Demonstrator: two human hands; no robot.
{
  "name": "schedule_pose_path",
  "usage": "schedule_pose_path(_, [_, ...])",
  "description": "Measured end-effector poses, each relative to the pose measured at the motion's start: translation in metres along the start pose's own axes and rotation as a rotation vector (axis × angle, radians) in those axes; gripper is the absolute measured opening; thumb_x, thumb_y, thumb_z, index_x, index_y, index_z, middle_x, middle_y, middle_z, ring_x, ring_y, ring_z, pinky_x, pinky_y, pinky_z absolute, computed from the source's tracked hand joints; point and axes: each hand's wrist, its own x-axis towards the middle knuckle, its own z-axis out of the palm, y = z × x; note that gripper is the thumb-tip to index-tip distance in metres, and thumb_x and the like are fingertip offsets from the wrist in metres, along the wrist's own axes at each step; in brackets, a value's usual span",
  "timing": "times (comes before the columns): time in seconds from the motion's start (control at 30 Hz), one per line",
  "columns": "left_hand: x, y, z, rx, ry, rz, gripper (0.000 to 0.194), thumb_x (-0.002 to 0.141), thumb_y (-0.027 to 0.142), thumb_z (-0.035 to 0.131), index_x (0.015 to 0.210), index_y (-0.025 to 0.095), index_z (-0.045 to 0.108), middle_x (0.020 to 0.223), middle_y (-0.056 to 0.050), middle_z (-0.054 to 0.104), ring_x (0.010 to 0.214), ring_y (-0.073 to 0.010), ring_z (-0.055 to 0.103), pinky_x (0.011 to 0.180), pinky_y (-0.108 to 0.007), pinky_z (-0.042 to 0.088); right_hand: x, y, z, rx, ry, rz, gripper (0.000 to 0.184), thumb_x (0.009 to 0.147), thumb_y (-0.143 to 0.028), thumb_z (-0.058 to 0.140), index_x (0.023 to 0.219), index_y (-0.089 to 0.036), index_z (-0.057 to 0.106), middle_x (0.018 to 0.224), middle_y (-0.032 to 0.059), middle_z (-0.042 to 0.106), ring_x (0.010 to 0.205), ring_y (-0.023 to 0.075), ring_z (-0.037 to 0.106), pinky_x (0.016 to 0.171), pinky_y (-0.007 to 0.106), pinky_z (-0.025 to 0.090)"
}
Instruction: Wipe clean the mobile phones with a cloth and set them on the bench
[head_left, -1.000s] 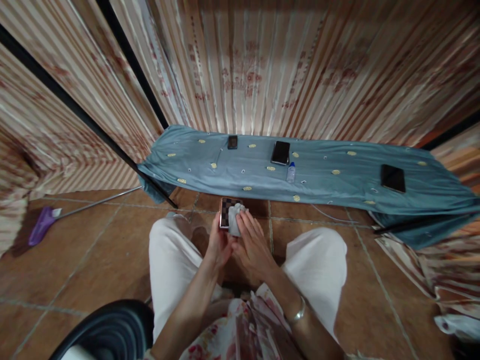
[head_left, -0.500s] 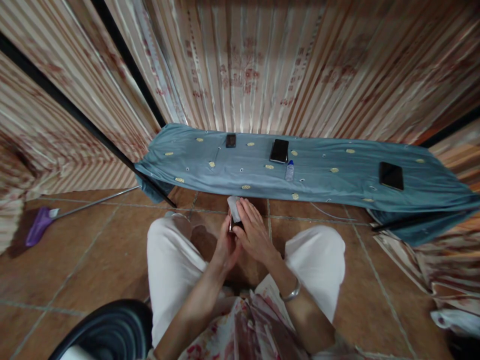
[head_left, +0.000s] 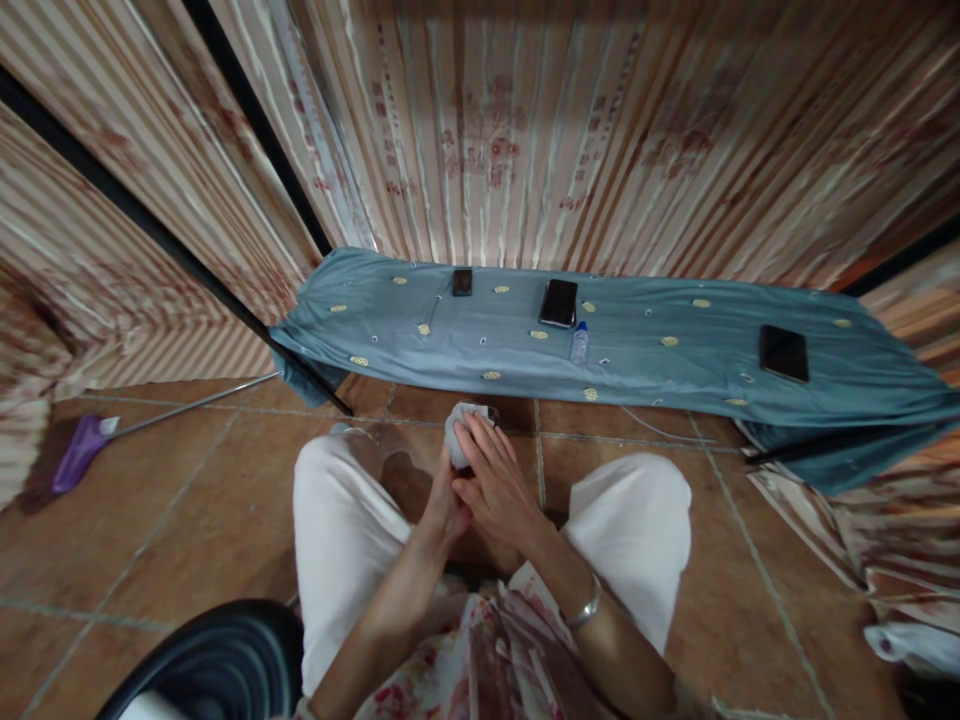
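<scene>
Grey cloth point(head_left: 456, 440) shifted over a dark, phone-like object point(head_left: 492, 412).

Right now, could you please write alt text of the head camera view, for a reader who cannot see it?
Between knees in white trousers, the left hand supports a dark, mostly hidden object, and the right hand holds a grey cloth against it. Beyond, a blue-green cover bears dark flat devices and a blue-capped bottle; striped curtains hang behind.
</scene>
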Motion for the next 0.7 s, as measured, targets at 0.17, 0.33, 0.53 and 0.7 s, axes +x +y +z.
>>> schedule_pose_path(0.17, [0.059,-0.011,0.023,0.02,0.08,0.013,0.042,0.082,0.01,0.049,0.119,0.027,0.064,0.124,0.003,0.066,0.136,-0.016,0.041,0.106,-0.029,0.04,0.013,0.011,-0.004,-0.014,-0.028,0.055,0.061,0.097,-0.039,0.035,0.15,-0.011,0.021,0.158,0.0125,0.023,0.147,0.0217,0.015,0.118,0.048,0.019])
schedule_pose_path(0.33, [0.093,-0.015,0.029,-0.047,0.072,-0.036,0.036,0.09,0.033,0.049,0.119,0.018,0.063,0.122,-0.006,0.067,0.128,-0.0191,0.05,0.108,-0.03,0.038,0.009,0.021,-0.003,-0.014,0.003,0.138,0.06,0.098,-0.038,0.032,0.15,-0.01,0.02,0.157,0.0135,0.025,0.147,0.0215,0.016,0.118,0.048,0.02])
schedule_pose_path(0.53, [0.094,-0.009,0.029,-0.045,0.092,-0.046,0.038,0.094,0.035,0.042,0.112,0.014,0.067,0.112,-0.008,0.072,0.123,-0.0193,0.056,0.105,-0.029,0.042,-0.007,0.019,-0.001,-0.017,0.049,0.147,0.061,0.098,-0.036,0.031,0.152,-0.013,0.012,0.157,0.0154,0.022,0.147,0.0232,0.014,0.116,0.051,0.023])
schedule_pose_path(0.7, [0.088,-0.003,0.027,-0.017,0.175,-0.028,0.034,0.092,0.033,0.047,0.109,0.014,0.068,0.097,-0.006,0.075,0.116,-0.0217,0.06,0.102,-0.03,0.045,-0.019,0.002,0.002,-0.015,0.011,0.075,0.067,0.095,-0.038,0.039,0.152,-0.012,0.013,0.156,0.0162,0.025,0.146,0.0249,0.017,0.116,0.051,0.025])
